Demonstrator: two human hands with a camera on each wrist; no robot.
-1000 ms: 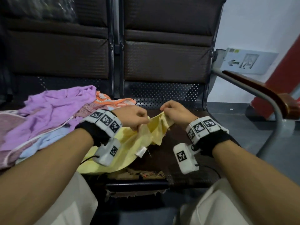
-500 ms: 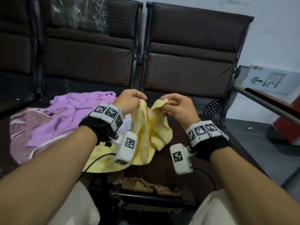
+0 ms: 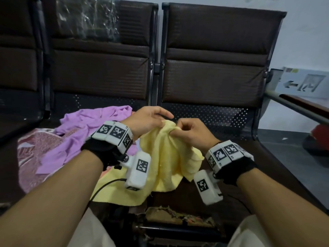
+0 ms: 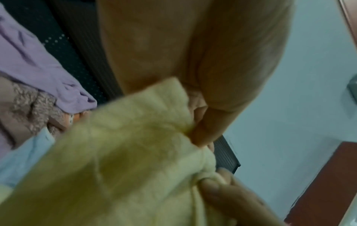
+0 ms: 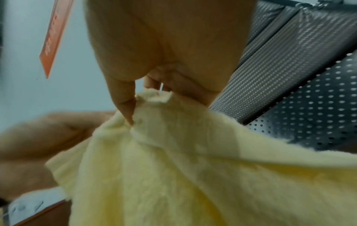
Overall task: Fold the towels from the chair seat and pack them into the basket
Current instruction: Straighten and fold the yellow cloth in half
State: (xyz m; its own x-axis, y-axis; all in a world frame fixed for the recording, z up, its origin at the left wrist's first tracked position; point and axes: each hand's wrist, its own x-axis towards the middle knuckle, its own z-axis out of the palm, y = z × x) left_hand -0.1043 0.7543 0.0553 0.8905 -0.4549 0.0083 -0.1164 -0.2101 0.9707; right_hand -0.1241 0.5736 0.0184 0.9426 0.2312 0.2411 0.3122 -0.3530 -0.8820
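— Left hand [image 3: 147, 120] and right hand [image 3: 189, 131]?
— Both pinching the top edge of the yellow towel [image 3: 167, 157], close together, raised above the chair seat [image 3: 222, 202].
— Other towels?
— Purple towel [image 3: 85, 129] heaped on the seat, left of the hands.

No readable words turned up anywhere. The nearest thing was the white sign [image 3: 302, 82] at the right edge of the head view, which carried a left-pointing arrow and a pictogram too small to make out. The wrist bands [image 3: 114, 133] and the white camera housings [image 3: 139, 171] bore black-and-white square marker codes, no letters. An orange strip [image 5: 55, 36] at upper left of the right wrist view showed print, blurred past reading.
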